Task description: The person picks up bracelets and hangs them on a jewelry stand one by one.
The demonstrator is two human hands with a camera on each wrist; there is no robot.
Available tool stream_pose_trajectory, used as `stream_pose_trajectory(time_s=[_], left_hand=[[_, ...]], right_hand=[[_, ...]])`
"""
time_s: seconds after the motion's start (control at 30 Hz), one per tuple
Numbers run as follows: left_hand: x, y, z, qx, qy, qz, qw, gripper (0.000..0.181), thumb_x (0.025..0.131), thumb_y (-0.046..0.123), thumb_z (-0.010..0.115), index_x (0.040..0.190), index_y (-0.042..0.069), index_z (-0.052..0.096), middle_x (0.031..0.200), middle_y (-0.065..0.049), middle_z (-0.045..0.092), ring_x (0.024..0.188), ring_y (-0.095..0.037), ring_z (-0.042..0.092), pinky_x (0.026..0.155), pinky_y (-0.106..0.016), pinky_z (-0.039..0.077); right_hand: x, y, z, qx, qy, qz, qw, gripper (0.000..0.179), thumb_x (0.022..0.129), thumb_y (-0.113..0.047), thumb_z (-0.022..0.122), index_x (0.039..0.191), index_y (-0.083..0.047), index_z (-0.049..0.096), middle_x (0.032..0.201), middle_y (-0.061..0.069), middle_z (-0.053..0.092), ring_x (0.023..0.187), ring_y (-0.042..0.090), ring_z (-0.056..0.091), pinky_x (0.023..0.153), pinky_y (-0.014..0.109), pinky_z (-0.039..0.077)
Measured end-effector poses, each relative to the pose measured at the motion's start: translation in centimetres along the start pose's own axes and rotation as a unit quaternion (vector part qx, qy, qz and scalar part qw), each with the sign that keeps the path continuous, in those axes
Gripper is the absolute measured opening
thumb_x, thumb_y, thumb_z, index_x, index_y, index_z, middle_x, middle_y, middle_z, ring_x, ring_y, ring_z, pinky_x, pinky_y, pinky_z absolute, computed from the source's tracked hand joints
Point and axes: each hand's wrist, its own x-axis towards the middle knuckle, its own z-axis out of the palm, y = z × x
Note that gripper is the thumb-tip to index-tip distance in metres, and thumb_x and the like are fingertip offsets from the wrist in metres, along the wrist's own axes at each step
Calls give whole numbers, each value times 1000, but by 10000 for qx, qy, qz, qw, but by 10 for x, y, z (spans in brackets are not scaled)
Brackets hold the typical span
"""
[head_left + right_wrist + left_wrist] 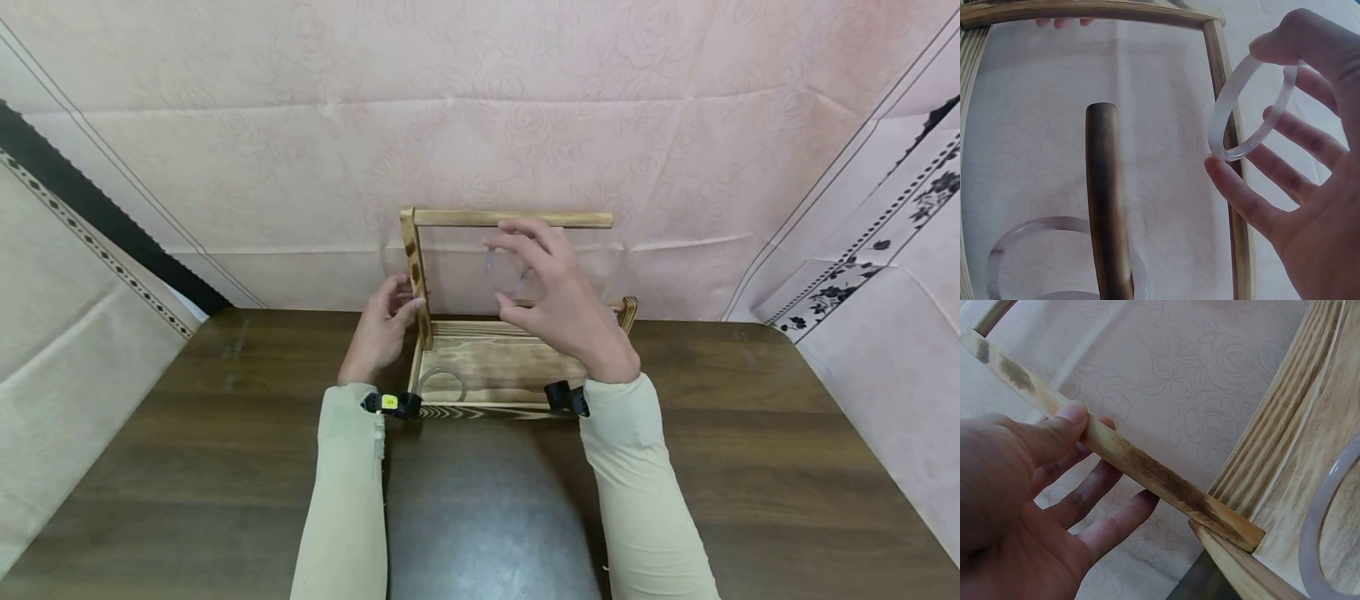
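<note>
A wooden stand with a post (414,258), an upper rod (457,218) and a shallow base tray (487,408) stands at the back of the table. My left hand (381,327) grips the post, thumb on its near face and fingertips behind it. In the right wrist view, my right hand (1310,150) holds a translucent white bangle (1227,115) between thumb and fingertips, beside the frame. A second pale bangle (1041,224) surrounds a round-ended rod (1101,162) below it. Another bangle (463,387) lies flat in the tray's left part.
A patterned pale cloth (480,150) hangs close behind the stand, and more cloth covers both sides. The dark wooden table (247,467) spreads out around the stand. Wrist cameras (566,398) sit on both sleeves, over the tray's front corners.
</note>
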Motion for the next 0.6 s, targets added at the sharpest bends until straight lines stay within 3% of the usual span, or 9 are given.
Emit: stream_pose_trajectory(time_s=[0.3,0.6], left_hand=[[1,-3,0,19,-54,-21,10000,34,104,11,56,137,2,50,134,-18,59,127,-33,59,104,-48,53],[1,-1,-1,51,-35,-38,10000,35,105,10,55,138,2,49,135,-18,58,127,-33,58,105,-48,53]], right_hand=[[0,3,-4,62,305,65,9995,60,80,-1,79,136,-15,62,148,8,52,135,26,44,108,45,44],[-1,4,-7,10,455,78,9989,60,80,0,79,136,-14,63,149,8,52,138,27,44,111,46,42]])
